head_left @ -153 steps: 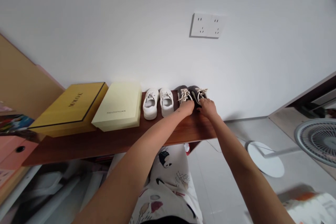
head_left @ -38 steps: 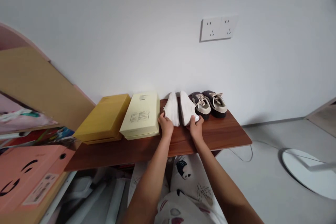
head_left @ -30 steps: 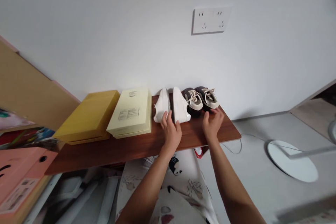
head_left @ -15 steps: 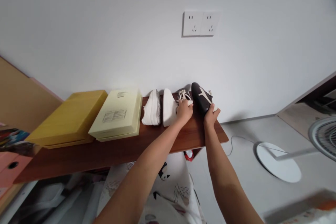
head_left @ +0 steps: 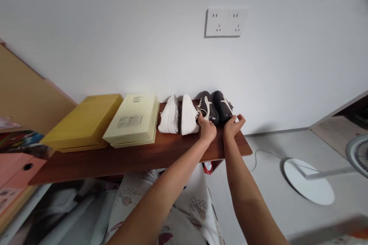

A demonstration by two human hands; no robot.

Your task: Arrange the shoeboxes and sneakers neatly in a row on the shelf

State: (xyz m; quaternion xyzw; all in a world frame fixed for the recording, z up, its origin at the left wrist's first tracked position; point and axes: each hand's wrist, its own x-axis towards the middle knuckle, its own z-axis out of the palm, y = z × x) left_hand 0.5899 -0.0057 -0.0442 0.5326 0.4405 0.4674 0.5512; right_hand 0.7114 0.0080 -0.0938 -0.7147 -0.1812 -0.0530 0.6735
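Observation:
Two dark brown shoes with cream stripes stand side by side at the right end of a brown wooden shelf [head_left: 172, 157], toes toward the wall. My left hand [head_left: 208, 129] grips the heel end of the left dark shoe [head_left: 212, 111], close to its pale laces. At the heel of the right dark shoe [head_left: 222, 104] is my right hand [head_left: 232, 126], with thumb and fingers around the pale sole edge, partly hidden. Left of these, a white sneaker [head_left: 189, 116] touches or nearly touches my left fingers, and another white sneaker [head_left: 169, 116] stands beside it.
A cream box [head_left: 132, 118] and a yellow box [head_left: 83, 122] lie farther left on the shelf. A pink box [head_left: 17, 176] is at the left edge. On the floor at right stands a white fan base [head_left: 313, 187] with a cable. Wall sockets [head_left: 226, 22] sit above.
The left dark shoe has turned, its cream-striped side now showing beside the other. The right dark shoe has shifted slightly and sits more upright. The camera view has moved a little left.

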